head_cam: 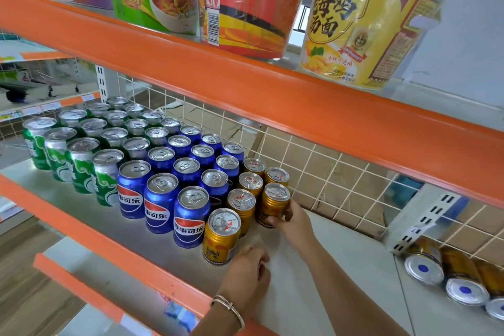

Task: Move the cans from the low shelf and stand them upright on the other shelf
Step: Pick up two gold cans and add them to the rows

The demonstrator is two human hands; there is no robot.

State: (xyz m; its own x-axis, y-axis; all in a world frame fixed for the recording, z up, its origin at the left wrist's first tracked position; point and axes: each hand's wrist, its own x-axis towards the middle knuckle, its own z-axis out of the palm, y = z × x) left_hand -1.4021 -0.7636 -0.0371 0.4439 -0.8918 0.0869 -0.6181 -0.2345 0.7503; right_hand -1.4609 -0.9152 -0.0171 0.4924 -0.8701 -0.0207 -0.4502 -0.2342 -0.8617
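Gold cans, energy drink: the right hand (290, 217) is closing its fingers around one upright gold can (273, 204), setting it at the near end of a second row; the left hand (249, 267) is resting loosely curled, gripping nothing, just beside the front gold can (221, 236). Seven are standing on the shelf (341, 259), silver tops up, labels gold and red. Judged partly done: lying cans (441, 273) are waiting to the right of both hands. Blue cans (161, 202) and green cans (81, 169) are filling the space left of the hands.
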